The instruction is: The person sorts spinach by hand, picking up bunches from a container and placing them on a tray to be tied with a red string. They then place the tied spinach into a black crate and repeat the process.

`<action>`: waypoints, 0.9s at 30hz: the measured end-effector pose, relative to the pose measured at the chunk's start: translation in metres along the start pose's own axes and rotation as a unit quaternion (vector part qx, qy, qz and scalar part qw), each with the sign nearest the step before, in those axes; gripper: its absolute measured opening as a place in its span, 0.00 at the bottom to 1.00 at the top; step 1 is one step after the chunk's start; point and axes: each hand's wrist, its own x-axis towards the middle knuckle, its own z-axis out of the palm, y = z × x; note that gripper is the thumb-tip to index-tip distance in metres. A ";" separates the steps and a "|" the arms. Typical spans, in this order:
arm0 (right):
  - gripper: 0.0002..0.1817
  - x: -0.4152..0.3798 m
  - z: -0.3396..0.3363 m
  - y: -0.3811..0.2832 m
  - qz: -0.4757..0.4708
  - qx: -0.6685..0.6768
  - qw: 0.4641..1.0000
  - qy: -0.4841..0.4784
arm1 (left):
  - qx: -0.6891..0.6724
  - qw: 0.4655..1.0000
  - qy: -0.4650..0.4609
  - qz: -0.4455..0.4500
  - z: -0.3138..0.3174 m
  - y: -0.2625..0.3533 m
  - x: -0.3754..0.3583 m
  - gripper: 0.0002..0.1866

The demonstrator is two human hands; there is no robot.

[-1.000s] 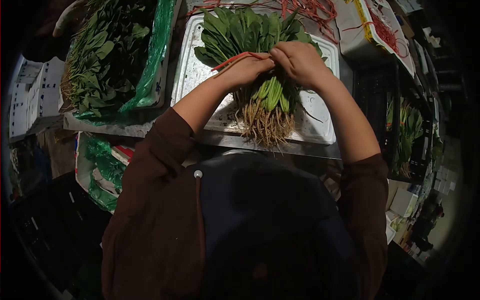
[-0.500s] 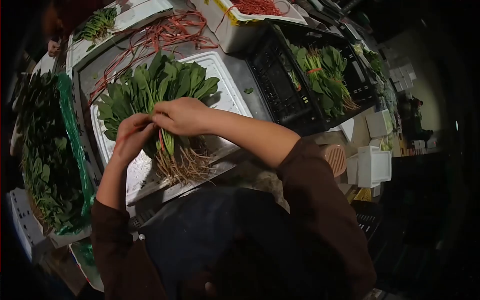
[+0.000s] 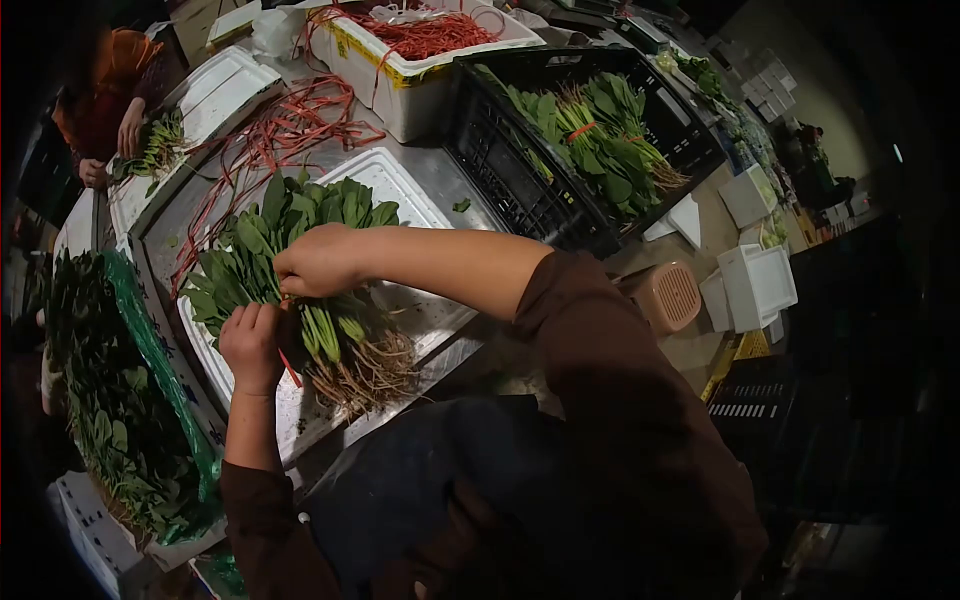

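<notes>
A bunch of leafy greens (image 3: 320, 330) with brown roots lies on a white foam tray (image 3: 425, 205), leaves pointing away from me and roots toward me. My right hand (image 3: 325, 260) is closed at the middle of the bunch, over its stems. Just below and to the left, my left hand (image 3: 252, 340) is closed with its knuckles up, at the left side of the stems. A short piece of red strip (image 3: 290, 370) shows beside it, hanging toward the roots. The fingertips of both hands are hidden, and so is most of the strip.
Loose red strips (image 3: 300, 125) lie behind the tray. A foam box (image 3: 400, 95) holds more strips. Tied bunches lie in a black crate (image 3: 470, 130) at the right. Greens in green plastic (image 3: 150, 320) stand at the left. Another person's hands (image 3: 130, 128) touch greens at the upper left.
My hands have moved apart slightly, the left one lower and turned knuckles up. The view has shifted, showing more of the other person and the foam box.
</notes>
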 end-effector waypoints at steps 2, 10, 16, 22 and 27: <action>0.15 -0.001 0.000 0.004 -0.025 -0.025 0.999 -0.020 | -0.038 0.997 -0.067 -0.011 -0.002 -0.005 -0.004 0.12; 0.13 -0.030 0.022 0.049 0.036 0.095 0.995 -0.007 | -0.386 0.821 -0.130 -0.400 0.006 -0.024 -0.068 0.17; 0.12 0.001 0.035 0.009 0.016 0.496 0.868 0.017 | -0.696 0.517 0.015 -0.499 -0.002 -0.006 -0.039 0.12; 0.16 0.009 0.071 0.040 0.063 0.686 0.724 0.030 | -0.606 0.575 -0.039 -0.548 0.015 -0.021 -0.061 0.15; 0.11 0.001 0.080 0.014 0.008 0.345 0.932 0.111 | -0.620 0.589 0.013 -0.517 0.004 -0.019 -0.042 0.15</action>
